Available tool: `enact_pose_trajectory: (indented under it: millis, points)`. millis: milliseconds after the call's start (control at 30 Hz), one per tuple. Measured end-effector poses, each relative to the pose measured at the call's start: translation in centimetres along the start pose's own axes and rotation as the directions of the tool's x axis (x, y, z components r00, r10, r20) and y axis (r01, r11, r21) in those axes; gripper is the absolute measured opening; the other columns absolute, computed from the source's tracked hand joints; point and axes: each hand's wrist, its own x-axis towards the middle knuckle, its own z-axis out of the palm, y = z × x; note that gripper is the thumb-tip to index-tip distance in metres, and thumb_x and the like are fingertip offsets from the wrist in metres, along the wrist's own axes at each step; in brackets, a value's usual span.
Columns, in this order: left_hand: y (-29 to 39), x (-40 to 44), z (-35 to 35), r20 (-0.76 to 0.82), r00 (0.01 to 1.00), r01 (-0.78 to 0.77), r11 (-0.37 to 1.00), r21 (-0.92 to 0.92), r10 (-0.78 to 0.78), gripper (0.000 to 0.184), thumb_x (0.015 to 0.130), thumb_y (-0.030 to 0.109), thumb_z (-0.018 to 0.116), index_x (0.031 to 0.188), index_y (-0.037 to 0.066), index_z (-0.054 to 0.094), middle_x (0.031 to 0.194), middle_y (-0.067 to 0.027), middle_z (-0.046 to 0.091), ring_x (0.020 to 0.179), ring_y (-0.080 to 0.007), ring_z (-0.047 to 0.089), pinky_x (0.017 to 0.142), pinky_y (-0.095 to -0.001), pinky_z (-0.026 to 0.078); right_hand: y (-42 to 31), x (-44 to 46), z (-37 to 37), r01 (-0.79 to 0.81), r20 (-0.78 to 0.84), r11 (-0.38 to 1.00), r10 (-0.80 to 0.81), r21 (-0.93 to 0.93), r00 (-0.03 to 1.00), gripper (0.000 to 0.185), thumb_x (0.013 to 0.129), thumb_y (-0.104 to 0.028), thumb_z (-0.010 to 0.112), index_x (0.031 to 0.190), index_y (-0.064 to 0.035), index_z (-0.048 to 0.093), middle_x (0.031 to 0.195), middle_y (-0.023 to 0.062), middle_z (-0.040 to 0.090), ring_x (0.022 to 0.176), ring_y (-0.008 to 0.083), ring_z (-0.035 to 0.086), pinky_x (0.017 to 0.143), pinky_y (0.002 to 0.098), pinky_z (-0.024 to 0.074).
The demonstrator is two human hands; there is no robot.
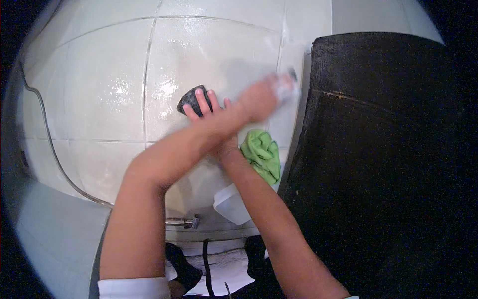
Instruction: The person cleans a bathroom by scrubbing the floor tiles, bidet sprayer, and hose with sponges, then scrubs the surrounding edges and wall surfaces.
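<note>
My left hand (261,99) crosses over my right arm to the right side of the tiles. It is closed round a whitish thing with a dark end (287,85), too smeared by motion to name. Under the left forearm, my right hand (208,105) presses a dark grey scouring pad (188,101) onto the wet tiles (189,55), its fingers spread over the pad. The left forearm hides part of the right hand. A crumpled green cloth (262,155) lies beside my right wrist. Below it, a white plastic container (232,204) is partly covered by my right forearm.
To the right stands a large black panel (378,134) with a worn edge. A thin hose (50,134) runs down the left side. A metal tap or valve (186,222) sits low, near my body.
</note>
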Motion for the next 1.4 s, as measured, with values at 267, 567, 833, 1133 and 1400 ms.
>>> enact_pose_trajectory:
  millis: [267, 567, 833, 1133, 1400]
  points:
    - [-12.4, -0.3, -10.0, -0.083, 0.95, 0.285, 0.723, 0.63, -0.302, 0.054, 0.087, 0.025, 0.043, 0.135, 0.002, 0.037, 0.143, -0.0197, 0.032, 0.134, -0.0349, 0.028, 0.111, -0.0405, 0.022, 0.8, 1.1, -2.4, -0.049, 0.091, 0.997, 0.044, 0.052, 0.995, 0.054, 0.078, -0.029, 0.055, 0.131, -0.0237, 0.047, 0.146, 0.0123, 0.027, 0.135, 0.032, 0.023, 0.107, 0.0573, 0.0176]
    - [-7.3, -20.3, -15.4, 0.119, 0.737, 0.411, 0.581, 0.702, -0.665, 0.061, 0.084, 0.026, 0.053, 0.135, -0.001, 0.035, 0.145, -0.0201, 0.028, 0.133, -0.0375, 0.025, 0.111, -0.0417, 0.021, 7.2, -2.2, 0.9, -0.652, -0.076, 0.749, 0.648, -0.116, 0.758, 0.049, 0.088, -0.019, 0.045, 0.136, -0.0112, 0.038, 0.145, 0.0179, 0.028, 0.133, 0.0337, 0.029, 0.105, 0.0553, 0.0211]
    - [-2.8, -22.8, -16.2, -0.251, 0.483, 0.859, 0.398, 0.322, -0.839, 0.054, 0.073, 0.021, 0.062, 0.121, -0.003, 0.053, 0.137, -0.0194, 0.041, 0.127, -0.0393, 0.034, 0.105, -0.0421, 0.033, -0.3, -6.5, 1.9, -0.494, -0.096, 0.869, 0.493, 0.018, 0.865, 0.052, 0.089, -0.016, 0.041, 0.137, -0.0002, 0.032, 0.144, 0.0274, 0.025, 0.136, 0.0401, 0.02, 0.111, 0.0514, 0.0132]
    - [-2.4, -25.1, -16.9, -0.2, 0.413, 0.853, 0.3, 0.428, -0.888, 0.062, 0.073, 0.022, 0.063, 0.13, 0.007, 0.046, 0.138, -0.0168, 0.04, 0.126, -0.0418, 0.035, 0.102, -0.0452, 0.038, 8.4, -7.8, -2.2, -0.871, 0.226, 0.491, 0.849, -0.005, 0.478, 0.058, 0.088, -0.026, 0.045, 0.134, 0.0068, 0.03, 0.136, 0.0314, 0.033, 0.124, 0.0401, 0.039, 0.102, 0.0472, 0.034]
    - [-3.0, -25.1, -16.0, -0.206, 0.479, 0.805, 0.333, 0.491, -0.853, 0.068, 0.071, 0.025, 0.064, 0.133, 0.006, 0.043, 0.141, -0.0198, 0.036, 0.126, -0.0459, 0.032, 0.105, -0.0464, 0.033, 3.7, -10.4, -7.8, -0.531, 0.292, 0.847, 0.509, -0.003, 0.81, 0.065, 0.083, -0.03, 0.057, 0.133, 0.0018, 0.032, 0.126, 0.0297, 0.043, 0.12, 0.039, 0.043, 0.095, 0.0452, 0.0421]
